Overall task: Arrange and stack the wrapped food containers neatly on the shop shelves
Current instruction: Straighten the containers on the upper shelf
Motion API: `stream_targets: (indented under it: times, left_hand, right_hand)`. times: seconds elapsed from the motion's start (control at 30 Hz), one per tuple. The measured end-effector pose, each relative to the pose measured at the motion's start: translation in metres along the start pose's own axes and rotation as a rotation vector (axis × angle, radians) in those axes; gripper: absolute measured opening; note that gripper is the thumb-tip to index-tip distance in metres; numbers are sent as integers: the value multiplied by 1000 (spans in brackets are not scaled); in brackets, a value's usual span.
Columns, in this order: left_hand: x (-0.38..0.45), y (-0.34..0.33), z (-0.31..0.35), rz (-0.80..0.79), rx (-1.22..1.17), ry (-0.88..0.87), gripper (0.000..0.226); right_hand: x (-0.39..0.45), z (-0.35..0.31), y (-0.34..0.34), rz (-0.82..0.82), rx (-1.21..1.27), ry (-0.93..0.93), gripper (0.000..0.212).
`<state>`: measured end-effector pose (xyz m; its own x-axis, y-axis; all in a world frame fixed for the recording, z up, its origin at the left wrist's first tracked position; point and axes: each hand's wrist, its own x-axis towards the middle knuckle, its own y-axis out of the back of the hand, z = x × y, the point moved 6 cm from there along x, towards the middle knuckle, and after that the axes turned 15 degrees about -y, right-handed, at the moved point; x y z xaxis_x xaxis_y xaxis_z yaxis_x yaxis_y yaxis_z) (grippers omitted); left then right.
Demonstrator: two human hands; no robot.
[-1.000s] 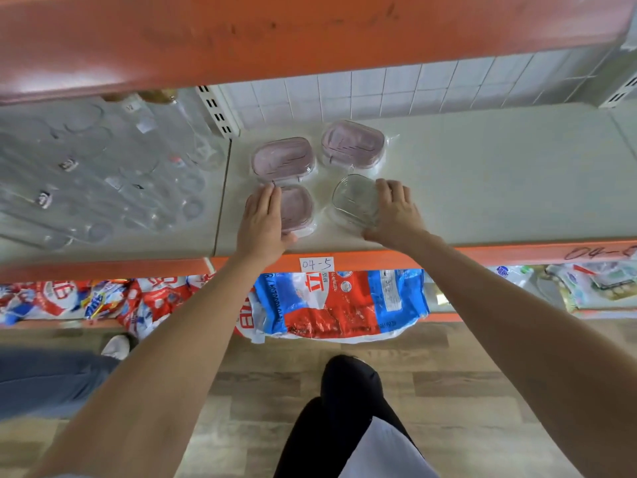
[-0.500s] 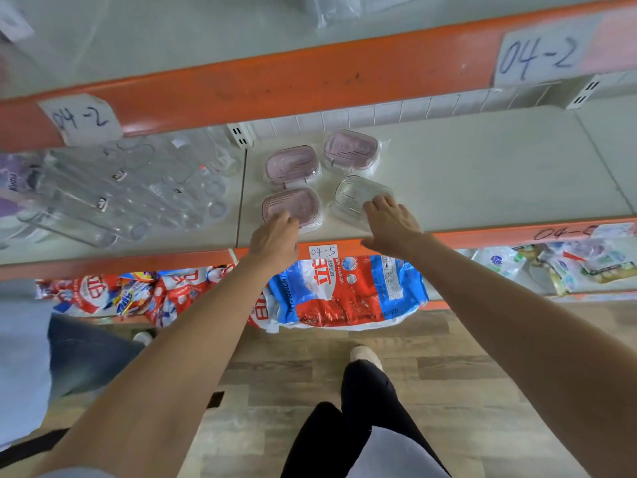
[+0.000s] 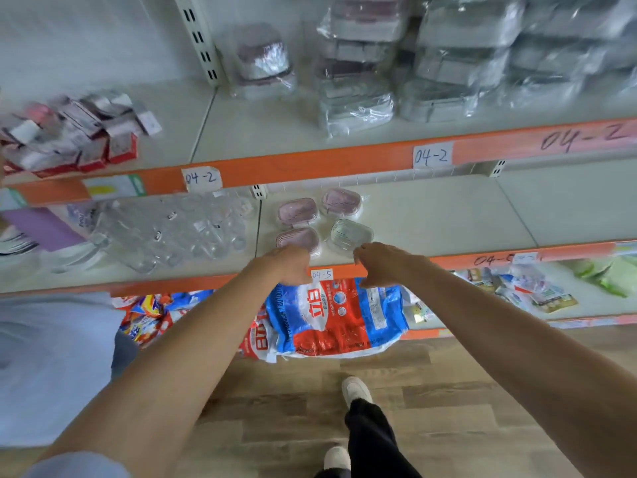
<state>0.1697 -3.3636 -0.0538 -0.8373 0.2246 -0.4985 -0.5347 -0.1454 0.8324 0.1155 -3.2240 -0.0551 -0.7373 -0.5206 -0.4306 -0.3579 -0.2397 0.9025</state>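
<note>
Two bare hands hover at the front edge of a shop shelf point(image 3: 431, 215). Both the left hand point(image 3: 289, 263) and right hand point(image 3: 381, 262) hold nothing, fingers loosely curled, though motion blur softens them. Just beyond the fingertips lie four wrapped containers in a two-by-two block: three pink containers point(image 3: 297, 212) and one clear container point(image 3: 351, 233), nearest the right fingers. They look light and rigid, their film wrap probably slippery; grasp across the short sides.
</note>
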Motion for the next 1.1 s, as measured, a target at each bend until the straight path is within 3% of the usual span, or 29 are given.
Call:
stream_targets:
  times: [0.17,0.47,0.63,0.8,1.1]
  left_hand:
    - [-31,62,30,67,38,-69,20]
    - [-58,168,54,345,129,-143,19]
    - [-63,219,52,516,124,-180,11]
    - [-49,257,45,591,112,-176,30]
    - [-7,304,32,677,102,-98,18]
  right_hand:
    - [-47,3,60,62,14,-18,50]
    - [-86,34,169,305,56,-83,51]
    - [-79,52,215,392,85,-117,56]
    - [-57,65,246,473,28,-100,50]
    - [-10,100,318,645,-19,-128,51]
